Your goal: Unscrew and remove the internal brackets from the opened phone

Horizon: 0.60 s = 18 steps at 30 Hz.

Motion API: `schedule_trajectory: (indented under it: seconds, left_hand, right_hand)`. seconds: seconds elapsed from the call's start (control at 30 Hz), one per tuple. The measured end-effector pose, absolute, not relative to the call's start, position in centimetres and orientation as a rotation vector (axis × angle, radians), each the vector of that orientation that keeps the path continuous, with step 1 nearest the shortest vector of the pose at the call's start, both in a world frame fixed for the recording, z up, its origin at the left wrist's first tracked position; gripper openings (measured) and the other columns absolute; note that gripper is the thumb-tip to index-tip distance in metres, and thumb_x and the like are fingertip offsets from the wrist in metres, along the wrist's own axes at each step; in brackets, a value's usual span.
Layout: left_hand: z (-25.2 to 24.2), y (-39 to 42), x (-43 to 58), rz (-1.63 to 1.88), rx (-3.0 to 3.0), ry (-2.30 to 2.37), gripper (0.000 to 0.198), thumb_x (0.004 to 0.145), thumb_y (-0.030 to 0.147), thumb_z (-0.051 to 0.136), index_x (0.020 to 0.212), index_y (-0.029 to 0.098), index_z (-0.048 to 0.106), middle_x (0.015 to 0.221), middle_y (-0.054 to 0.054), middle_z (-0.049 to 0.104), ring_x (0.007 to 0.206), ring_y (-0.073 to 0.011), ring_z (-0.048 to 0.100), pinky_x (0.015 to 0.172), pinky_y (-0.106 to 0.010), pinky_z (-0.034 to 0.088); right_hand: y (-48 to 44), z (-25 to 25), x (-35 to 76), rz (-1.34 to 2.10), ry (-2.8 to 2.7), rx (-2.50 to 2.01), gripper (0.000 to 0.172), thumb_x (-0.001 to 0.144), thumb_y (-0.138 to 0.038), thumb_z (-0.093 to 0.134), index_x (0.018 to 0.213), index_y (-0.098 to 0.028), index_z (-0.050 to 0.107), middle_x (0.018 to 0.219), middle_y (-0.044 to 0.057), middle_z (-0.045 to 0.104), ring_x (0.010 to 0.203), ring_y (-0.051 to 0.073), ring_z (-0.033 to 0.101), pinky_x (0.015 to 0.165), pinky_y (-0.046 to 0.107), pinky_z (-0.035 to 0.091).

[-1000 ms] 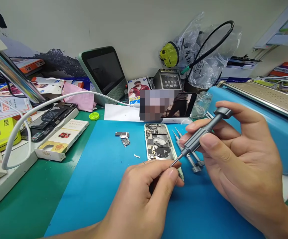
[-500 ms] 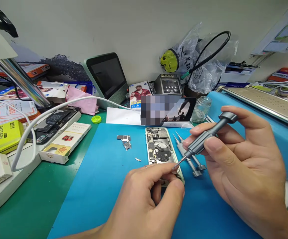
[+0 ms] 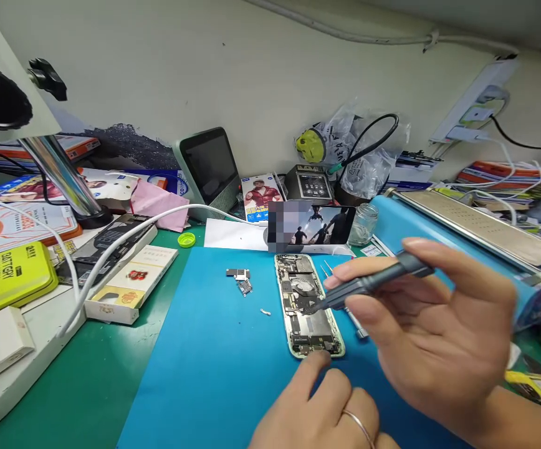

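An opened phone [image 3: 305, 305] lies on the blue mat [image 3: 196, 374], its inner parts showing. My right hand [image 3: 443, 318] is closed around a grey screwdriver [image 3: 373, 277], which slants down to the left above the phone's middle. My left hand [image 3: 326, 405], wearing a ring, has its index finger stretched to the phone's bottom edge; its other fingers are bent and the thumb is hidden. Left of the phone are two small circuit boards [image 3: 240, 277] and a tiny metal piece [image 3: 265, 312]. Another screwdriver [image 3: 355, 324] lies partly hidden under my right hand.
A propped phone with a lit screen [image 3: 321, 227] stands behind the mat, near a glass jar [image 3: 363, 226]. At left are a white cable [image 3: 106, 249], a small carton [image 3: 133, 284] and a lime cap [image 3: 186, 239]. A blue-sided machine [image 3: 457, 249] stands at right.
My left hand has drawn away from the screwdriver tip and down to the phone's bottom edge, uncovering it. The screwdriver now tilts flatter over the phone. The camera view has shifted.
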<state>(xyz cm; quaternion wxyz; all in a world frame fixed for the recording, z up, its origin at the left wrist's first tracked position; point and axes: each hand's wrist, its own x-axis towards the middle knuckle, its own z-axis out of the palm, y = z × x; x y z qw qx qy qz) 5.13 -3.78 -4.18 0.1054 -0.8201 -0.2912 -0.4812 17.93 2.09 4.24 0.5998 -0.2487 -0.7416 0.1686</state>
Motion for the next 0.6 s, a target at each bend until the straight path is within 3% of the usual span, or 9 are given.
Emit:
schedule_trajectory:
  seconds: [0.07,0.17,0.33,0.6]
  left_hand:
    - [-4.5,-3.9,5.1,-1.237,-2.415,-0.891,0.033,0.094,0.021,0.071,0.070,0.023,0.049,0.067,0.004,0.052,0.061,-0.0142,0.050,0.097,-0.035,0.058]
    - [-4.9,-3.9,5.0,-1.135,-2.374,-0.895,0.039,0.094,0.032,0.076,0.069,0.023,0.048,0.066,0.003,0.052,0.061,-0.0143,0.051,0.095,-0.038,0.060]
    - [-5.3,-3.9,5.2,-1.113,-2.330,-0.910,0.044,0.094,0.032,0.078,0.069,0.023,0.043,0.063,0.005,0.048,0.057,-0.0120,0.046,0.095,-0.040,0.062]
    - [-5.5,-5.4,7.2,-1.219,-2.261,-1.217,0.048,0.094,0.035,0.080,0.067,0.023,0.042,0.062,0.006,0.050,0.057,-0.0122,0.047,0.105,-0.051,0.062]
  right_hand:
    - [2.6,3.2,17.7,0.424,-1.752,-0.546,0.075,0.091,0.006,0.074,0.150,-0.038,0.062,0.115,-0.002,0.080,0.099,0.016,0.084,0.087,0.028,0.075]
    - [3.0,2.2,18.2,0.441,-1.789,-0.516,0.078,0.089,0.009,0.072,0.152,-0.037,0.062,0.115,0.000,0.079,0.099,0.018,0.084,0.085,0.031,0.075]
    - [3.2,1.7,19.3,0.370,-1.859,-0.565,0.083,0.084,0.006,0.080,0.152,-0.038,0.064,0.111,0.003,0.083,0.088,0.024,0.086,0.081,0.041,0.077]
    - [2.7,1.6,20.1,0.338,-1.947,-0.672,0.082,0.089,-0.005,0.083,0.158,-0.043,0.060,0.115,0.005,0.083,0.087,0.026,0.086,0.065,0.039,0.076]
